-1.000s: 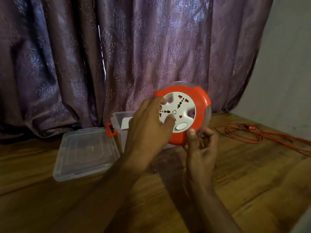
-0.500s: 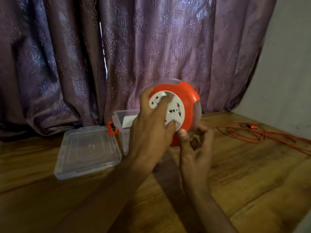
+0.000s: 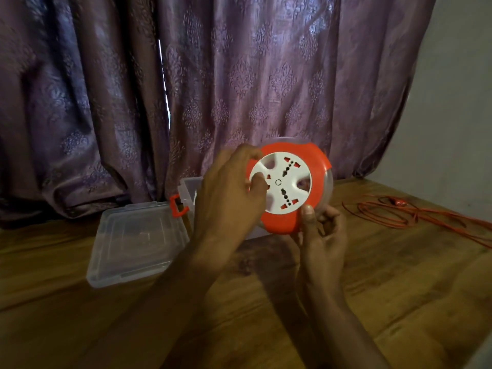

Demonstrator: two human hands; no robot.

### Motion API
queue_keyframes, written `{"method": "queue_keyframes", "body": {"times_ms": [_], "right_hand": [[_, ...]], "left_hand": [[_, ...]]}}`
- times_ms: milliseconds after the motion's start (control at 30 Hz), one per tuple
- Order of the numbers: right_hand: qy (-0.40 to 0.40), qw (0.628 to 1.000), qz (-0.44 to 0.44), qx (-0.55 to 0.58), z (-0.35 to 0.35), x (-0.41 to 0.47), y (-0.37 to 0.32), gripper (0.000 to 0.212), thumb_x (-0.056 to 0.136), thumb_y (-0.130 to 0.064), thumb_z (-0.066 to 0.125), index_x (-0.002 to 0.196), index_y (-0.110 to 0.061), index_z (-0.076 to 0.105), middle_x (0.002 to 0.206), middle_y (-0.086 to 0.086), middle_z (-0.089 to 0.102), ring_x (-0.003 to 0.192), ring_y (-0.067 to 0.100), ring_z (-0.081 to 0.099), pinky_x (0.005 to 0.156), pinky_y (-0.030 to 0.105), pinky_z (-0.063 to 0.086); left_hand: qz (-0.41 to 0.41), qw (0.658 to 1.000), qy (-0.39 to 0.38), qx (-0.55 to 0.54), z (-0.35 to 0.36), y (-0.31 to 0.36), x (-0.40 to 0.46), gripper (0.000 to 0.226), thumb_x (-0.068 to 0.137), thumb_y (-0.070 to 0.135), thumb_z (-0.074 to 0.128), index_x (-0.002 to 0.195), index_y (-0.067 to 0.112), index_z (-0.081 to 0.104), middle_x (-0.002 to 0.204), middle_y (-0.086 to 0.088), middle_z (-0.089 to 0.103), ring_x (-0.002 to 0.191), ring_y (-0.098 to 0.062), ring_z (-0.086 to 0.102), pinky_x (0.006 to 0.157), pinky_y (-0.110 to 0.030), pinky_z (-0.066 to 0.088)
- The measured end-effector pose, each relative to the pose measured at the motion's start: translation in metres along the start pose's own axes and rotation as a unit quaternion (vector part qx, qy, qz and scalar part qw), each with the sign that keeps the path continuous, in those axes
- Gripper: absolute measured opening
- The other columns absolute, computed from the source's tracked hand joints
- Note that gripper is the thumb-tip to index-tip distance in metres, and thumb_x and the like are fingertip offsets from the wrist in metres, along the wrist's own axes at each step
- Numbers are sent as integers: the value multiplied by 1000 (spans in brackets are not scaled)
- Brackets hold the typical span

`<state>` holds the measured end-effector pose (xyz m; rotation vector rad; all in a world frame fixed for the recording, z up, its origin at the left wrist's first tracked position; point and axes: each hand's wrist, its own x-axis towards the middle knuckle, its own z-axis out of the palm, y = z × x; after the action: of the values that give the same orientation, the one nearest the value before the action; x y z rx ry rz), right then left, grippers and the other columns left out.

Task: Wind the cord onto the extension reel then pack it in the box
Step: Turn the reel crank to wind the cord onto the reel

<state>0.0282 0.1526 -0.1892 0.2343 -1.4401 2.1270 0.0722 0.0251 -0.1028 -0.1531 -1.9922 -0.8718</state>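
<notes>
Purple curtains hang behind as my right hand [image 3: 323,235] grips the reel [image 3: 290,185] steady while my left hand [image 3: 229,187] fingers curl on its dial, cord [image 3: 394,214] loose at three o'clock.

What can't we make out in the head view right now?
- Clear box: mostly hidden behind the left hand and reel; contents unreadable.
- Reel's back and any cord already wound: face-on view hides it.
- Orange cord: runs off the right edge; far end cut off, plug too small and dim to confirm.
- Right hand: its fingers curl behind the reel, exact grip unclear.
- Lid: transparent, detail murky.
</notes>
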Motion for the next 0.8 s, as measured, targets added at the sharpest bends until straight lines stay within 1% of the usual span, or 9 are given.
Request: {"method": "queue_keyframes", "body": {"times_ms": [67, 167, 267, 367, 467, 533, 600, 667, 800], "right_hand": [[7, 1000, -16, -18, 0, -2, -2, 24, 81, -41, 72, 101, -36, 59, 109, 1, 70, 103, 22, 70, 92, 63, 56], [-3, 998, -44, -40, 4, -9, -8, 26, 81, -45, 72, 102, -38, 59, 104, -4, 68, 93, 16, 67, 86, 63, 56], [-33, 994, -74, -69, 7, -18, -12, 30, 83, -43, 71, 107, -33, 57, 109, -1, 68, 102, 22, 68, 89, 57, 57], [-59, 991, -91, -83, 10, -24, -13, 28, 85, -34, 72, 107, -31, 56, 104, -5, 68, 100, 25, 70, 85, 56, 59], [-64, 989, -98, -85, 11, -27, -14, 26, 86, -31, 72, 106, -31, 56, 103, -6, 68, 99, 27, 71, 84, 56, 58], [-59, 991, -91, -76, 11, -26, -13, 28, 85, -35, 72, 108, -29, 57, 104, -9, 69, 100, 22, 71, 85, 54, 58], [-47, 994, -74, -63, 11, -23, -13, 36, 82, -43, 72, 109, -25, 59, 103, -13, 69, 97, 14, 70, 84, 55, 58], [-41, 998, -44, -35, 10, -18, -12, 39, 78, -47, 73, 107, -24, 61, 101, -9, 69, 92, 18, 68, 82, 64, 55], [-34, 999, 7, 11, 8, -9, -7, 33, 72, -45, 76, 97, -27, 64, 93, -8, 69, 88, 22, 63, 86, 72, 51]], "left_hand": [[-56, 998, -33, -24, 4, -1, -2, 26, 84, 30, 61, 109, 32, 60, 110, 9, 65, 90, -13, 64, 81, -31, 52], [-99, 993, -55, -15, 15, 3, -11, 39, 83, 42, 63, 121, 36, 54, 116, 10, 55, 97, -16, 63, 90, -35, 48], [-148, 987, -59, -27, 21, 2, -14, 57, 81, 54, 60, 133, 35, 48, 129, 8, 42, 96, 1, 52, 88, -26, 39], [-185, 980, -45, -47, 23, -2, -15, 60, 80, 56, 62, 134, 34, 47, 140, 6, 35, 115, -12, 50, 93, -26, 38], [-138, 990, -26, -10, 18, -2, -18, 53, 80, 49, 66, 128, 36, 50, 145, 4, 32, 120, -22, 51, 96, -35, 44], [-68, 996, -43, 42, 15, -1, -19, 51, 81, 37, 65, 128, 38, 47, 149, 4, 26, 120, -27, 50, 98, -42, 44], [18, 989, -71, 132, 13, 1, -20, 47, 81, 30, 47, 127, 40, 46, 152, 2, 23, 127, -32, 45, 104, -46, 34], [84, 977, -81, 179, 11, 3, -19, 49, 78, 30, 31, 121, 37, 54, 149, -1, 33, 130, -28, 45, 108, -47, 23], [114, 969, -111, 188, 9, -3, -15, 52, 75, 15, 51, 120, 40, 59, 150, -2, 36, 133, -22, 42, 109, -56, 23]]}}
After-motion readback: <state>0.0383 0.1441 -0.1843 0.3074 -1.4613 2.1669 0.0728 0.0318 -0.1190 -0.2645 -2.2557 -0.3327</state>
